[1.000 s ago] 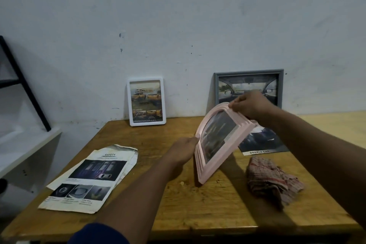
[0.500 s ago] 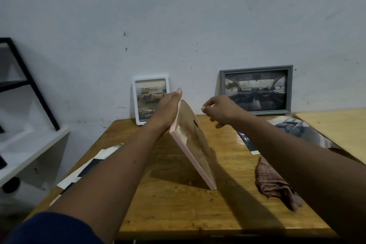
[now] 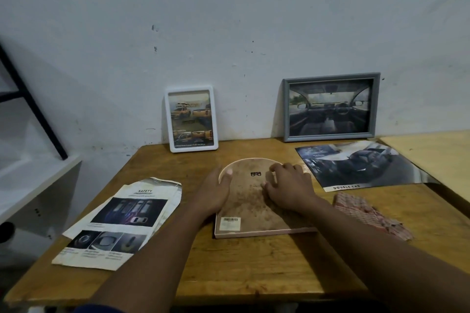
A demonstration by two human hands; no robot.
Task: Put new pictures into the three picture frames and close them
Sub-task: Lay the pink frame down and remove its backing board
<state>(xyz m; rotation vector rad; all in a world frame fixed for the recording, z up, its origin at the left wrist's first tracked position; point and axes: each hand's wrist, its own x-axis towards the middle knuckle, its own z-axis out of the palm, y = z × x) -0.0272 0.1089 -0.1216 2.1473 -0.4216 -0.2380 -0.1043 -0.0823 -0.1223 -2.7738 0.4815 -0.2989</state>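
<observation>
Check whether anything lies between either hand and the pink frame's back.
Nothing visible does. The pink frame lies back-up on the table; the left hand rests against its left edge, thumb on top, and the right hand touches the backing with its fingertips.

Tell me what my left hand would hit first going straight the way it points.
Your left hand points over bare table toward the wall, just right of the white frame. It would probably reach the wall first, perhaps clipping that frame; depth is unclear.
</observation>
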